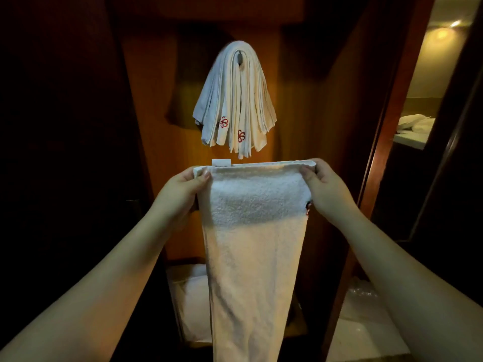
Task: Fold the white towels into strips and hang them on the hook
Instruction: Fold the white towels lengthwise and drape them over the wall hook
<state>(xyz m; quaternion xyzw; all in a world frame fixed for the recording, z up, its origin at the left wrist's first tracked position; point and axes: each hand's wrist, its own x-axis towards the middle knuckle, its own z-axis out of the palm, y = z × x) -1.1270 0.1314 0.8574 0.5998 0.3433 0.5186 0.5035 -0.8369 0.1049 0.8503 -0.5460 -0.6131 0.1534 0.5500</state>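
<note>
While each hand's grip, left hand (183, 186) and right hand (326, 186), pinches a top corner, the towel (254, 231) hangs between them.

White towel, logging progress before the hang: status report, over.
Left hand and right hand pinch top corners of white terry towel, hanging as a strip. Metal wall hook already carries folded white towels. Nothing between.
</note>
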